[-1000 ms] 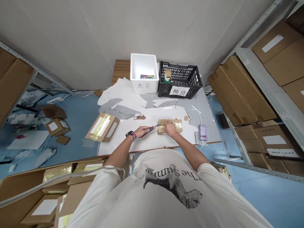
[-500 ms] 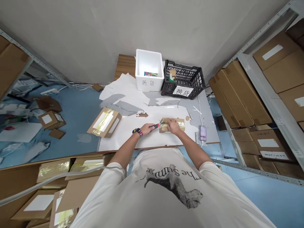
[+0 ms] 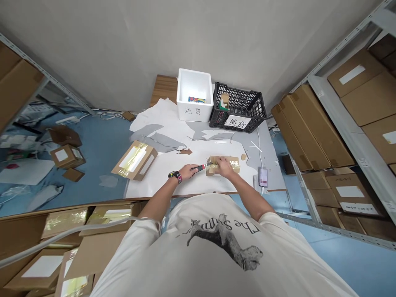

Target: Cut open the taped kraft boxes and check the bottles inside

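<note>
My left hand [image 3: 188, 171] is shut on a utility knife [image 3: 199, 167] with a red and black handle, its blade tip reaching the top of a small cardboard box [image 3: 232, 165]. That box is wrapped in shiny gold tape and lies on a white-covered table [image 3: 161, 183]. My right hand [image 3: 224, 167] rests on the box and grips it from above, hiding its middle. A black wristband circles my left wrist. Beyond the box lies a larger taped cardboard box [image 3: 134, 161] with a white label.
A white foam box [image 3: 194, 97] and a black plastic crate [image 3: 238, 107] stand at the table's far end. A blurred device on a white cable [image 3: 262, 176] lies at the right. Metal shelves of cardboard boxes flank both sides, and more boxes lie on the blue floor.
The knife blade has moved to the right, further over the box top. My right hand stays on the box. The whole view has shifted slightly as my head moved.
</note>
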Demonstrator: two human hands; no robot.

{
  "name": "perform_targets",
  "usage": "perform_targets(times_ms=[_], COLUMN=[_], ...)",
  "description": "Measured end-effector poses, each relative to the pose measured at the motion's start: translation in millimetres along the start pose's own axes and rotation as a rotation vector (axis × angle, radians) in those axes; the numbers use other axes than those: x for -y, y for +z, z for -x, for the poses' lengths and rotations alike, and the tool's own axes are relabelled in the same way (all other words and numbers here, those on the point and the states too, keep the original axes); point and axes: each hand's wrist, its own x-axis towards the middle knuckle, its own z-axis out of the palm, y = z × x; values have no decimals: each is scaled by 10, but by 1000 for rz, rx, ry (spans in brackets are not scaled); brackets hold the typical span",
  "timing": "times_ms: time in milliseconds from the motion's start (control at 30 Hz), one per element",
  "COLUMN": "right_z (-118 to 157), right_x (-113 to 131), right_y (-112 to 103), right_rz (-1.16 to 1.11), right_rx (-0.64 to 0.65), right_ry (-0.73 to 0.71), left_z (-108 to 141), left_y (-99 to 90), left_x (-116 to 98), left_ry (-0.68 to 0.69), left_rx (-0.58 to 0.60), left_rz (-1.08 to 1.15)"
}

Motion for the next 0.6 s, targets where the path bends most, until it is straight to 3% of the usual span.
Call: perform_targets(times_ms=[267,433,500,600], right_z=[66,99,109,123], right_x=[-50,-93,-123,-188], right_y=[29,41,66,124], right_rz=[-18,-34,-3,34], right_rx=[-29,-85,-106,-151], right_ry=[-117,-123,-84,-42], left_z=[3,215,308,371], left_y=[6,-34,-61,-59], left_x=[24,213,307,380], left_ry=[-73,-175,-210,-272], left_rx=[23,105,-21,-374], left_rz=[125,313,387,469])
